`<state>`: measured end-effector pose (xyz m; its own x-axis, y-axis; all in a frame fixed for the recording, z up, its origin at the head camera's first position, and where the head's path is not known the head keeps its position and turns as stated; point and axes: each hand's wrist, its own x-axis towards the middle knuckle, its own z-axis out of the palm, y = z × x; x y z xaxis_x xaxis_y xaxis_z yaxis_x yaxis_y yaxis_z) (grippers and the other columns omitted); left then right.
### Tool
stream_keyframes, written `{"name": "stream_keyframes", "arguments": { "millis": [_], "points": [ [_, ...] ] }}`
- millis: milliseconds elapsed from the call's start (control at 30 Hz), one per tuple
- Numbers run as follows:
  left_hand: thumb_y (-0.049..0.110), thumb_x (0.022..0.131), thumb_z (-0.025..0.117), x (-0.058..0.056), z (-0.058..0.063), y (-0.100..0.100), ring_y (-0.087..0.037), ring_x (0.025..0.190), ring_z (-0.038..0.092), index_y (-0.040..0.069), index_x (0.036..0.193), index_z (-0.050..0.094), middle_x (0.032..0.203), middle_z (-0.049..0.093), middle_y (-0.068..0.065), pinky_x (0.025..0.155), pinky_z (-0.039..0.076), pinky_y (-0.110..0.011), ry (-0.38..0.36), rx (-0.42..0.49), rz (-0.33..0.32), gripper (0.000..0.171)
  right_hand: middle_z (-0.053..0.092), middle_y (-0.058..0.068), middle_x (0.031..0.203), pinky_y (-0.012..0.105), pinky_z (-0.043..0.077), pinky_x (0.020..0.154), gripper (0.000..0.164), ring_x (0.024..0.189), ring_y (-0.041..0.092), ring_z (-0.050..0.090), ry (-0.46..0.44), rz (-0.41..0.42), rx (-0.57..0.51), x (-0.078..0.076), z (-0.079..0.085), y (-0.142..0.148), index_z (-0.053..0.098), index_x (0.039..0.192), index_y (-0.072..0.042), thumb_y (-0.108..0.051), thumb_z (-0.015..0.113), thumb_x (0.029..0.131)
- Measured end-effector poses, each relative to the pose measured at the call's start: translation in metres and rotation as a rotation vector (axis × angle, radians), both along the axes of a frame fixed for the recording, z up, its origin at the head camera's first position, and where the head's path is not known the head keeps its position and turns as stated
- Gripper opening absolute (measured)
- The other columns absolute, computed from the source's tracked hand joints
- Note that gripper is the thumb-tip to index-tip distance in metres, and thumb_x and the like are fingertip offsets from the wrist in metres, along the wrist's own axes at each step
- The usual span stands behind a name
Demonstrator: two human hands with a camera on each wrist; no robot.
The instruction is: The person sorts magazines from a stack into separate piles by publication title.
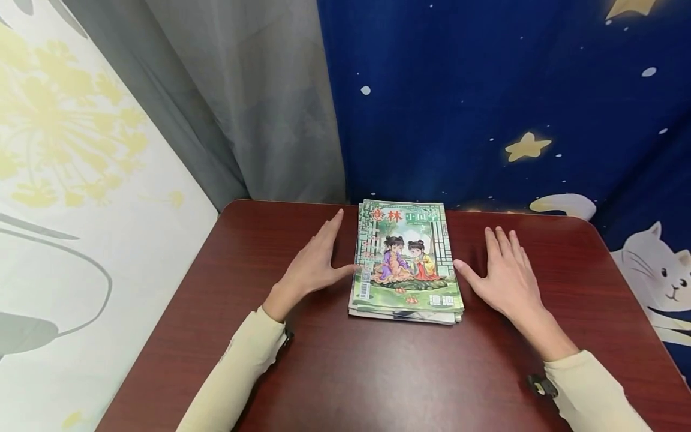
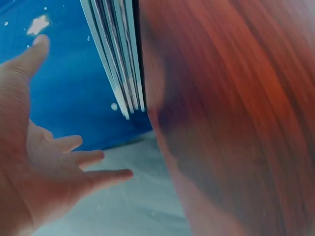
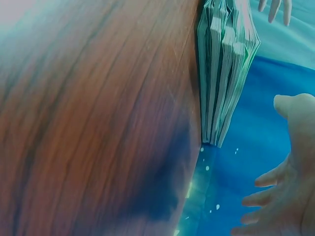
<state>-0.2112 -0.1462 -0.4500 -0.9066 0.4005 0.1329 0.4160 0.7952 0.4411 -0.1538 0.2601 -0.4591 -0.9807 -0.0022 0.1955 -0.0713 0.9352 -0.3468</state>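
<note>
A stack of several magazines lies near the far edge of the table, its top cover green with two cartoon children and Chinese lettering. On its left side is my left hand, fingers straight and thumb pointing at the stack's edge. My right hand is held to the right with fingers extended and its thumb tip close to the right edge. Neither hand holds anything. In the left wrist view the layered edges of the magazines show beyond the left hand. The right wrist view shows their page edges beside the right hand.
The dark red wooden table has rounded far corners. Behind it hang a grey curtain and a blue curtain with stars and cats. A white patterned wall stands to the left.
</note>
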Motion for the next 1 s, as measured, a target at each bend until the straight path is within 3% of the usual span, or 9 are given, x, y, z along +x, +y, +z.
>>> {"name": "stream_keyframes", "arguments": {
  "millis": [167,267,400,500,700,867,1000],
  "points": [
    [0.062,0.085,0.081,0.003,-0.003,0.013,-0.021,0.164,0.026,0.03,0.172,-0.003,0.18,0.014,0.003,0.126,0.037,-0.051,-0.066,0.072,0.004,0.125,0.04,0.037,0.159,0.072,0.03,0.119,0.094,0.152,0.055,0.031,0.034,0.038,-0.009,-0.002,-0.004,-0.009,0.034,0.159,0.009,-0.06,0.06,0.101],
    [0.058,0.087,0.082,0.004,-0.005,0.021,-0.024,0.16,0.034,0.023,0.173,0.004,0.176,0.027,-0.004,0.125,0.039,-0.052,-0.088,0.116,0.003,0.12,0.045,0.038,0.154,0.072,0.036,0.113,0.088,0.143,0.055,0.041,0.021,0.04,-0.011,-0.002,-0.004,-0.015,0.039,0.156,0.01,-0.057,0.059,0.103],
    [0.047,0.09,0.083,0.005,-0.005,0.032,-0.029,0.146,0.051,0.015,0.172,0.013,0.163,0.046,-0.012,0.115,0.05,-0.049,-0.135,0.213,0.011,0.112,0.051,0.037,0.148,0.071,0.044,0.105,0.081,0.136,0.054,0.048,-0.007,0.053,-0.007,-0.004,-0.006,-0.021,0.043,0.154,0.009,-0.054,0.056,0.106],
    [0.039,0.091,0.084,0.007,-0.005,0.04,-0.028,0.131,0.059,0.007,0.168,0.023,0.15,0.054,-0.015,0.105,0.055,-0.044,-0.178,0.254,0.057,0.104,0.054,0.035,0.145,0.07,0.047,0.101,0.076,0.134,0.052,0.051,-0.042,0.055,0.0,-0.005,-0.007,-0.026,0.047,0.152,0.009,-0.053,0.054,0.107],
    [0.03,0.091,0.085,0.009,-0.01,0.046,-0.026,0.114,0.063,-0.003,0.153,0.047,0.13,0.062,-0.015,0.098,0.056,-0.041,-0.212,0.2,0.146,0.079,0.055,0.034,0.146,0.069,0.05,0.101,0.078,0.136,0.05,0.052,-0.113,0.048,0.024,-0.008,-0.01,-0.033,0.05,0.15,0.01,-0.055,0.053,0.106],
    [0.029,0.093,0.083,0.013,-0.013,0.046,-0.026,0.11,0.062,0.001,0.151,0.053,0.133,0.06,-0.015,0.093,0.055,-0.041,-0.21,0.149,0.143,0.071,0.052,0.035,0.15,0.069,0.049,0.103,0.086,0.138,0.05,0.05,-0.14,0.062,0.055,-0.011,-0.012,-0.039,0.047,0.152,0.011,-0.061,0.05,0.106],
    [0.031,0.094,0.082,0.015,-0.013,0.049,-0.028,0.121,0.06,0.002,0.154,0.052,0.139,0.058,-0.017,0.102,0.054,-0.044,-0.19,0.098,0.145,0.073,0.051,0.035,0.151,0.069,0.049,0.103,0.086,0.139,0.05,0.049,-0.168,0.076,0.057,-0.011,-0.013,-0.043,0.046,0.152,0.011,-0.061,0.05,0.105]
  ]
}}
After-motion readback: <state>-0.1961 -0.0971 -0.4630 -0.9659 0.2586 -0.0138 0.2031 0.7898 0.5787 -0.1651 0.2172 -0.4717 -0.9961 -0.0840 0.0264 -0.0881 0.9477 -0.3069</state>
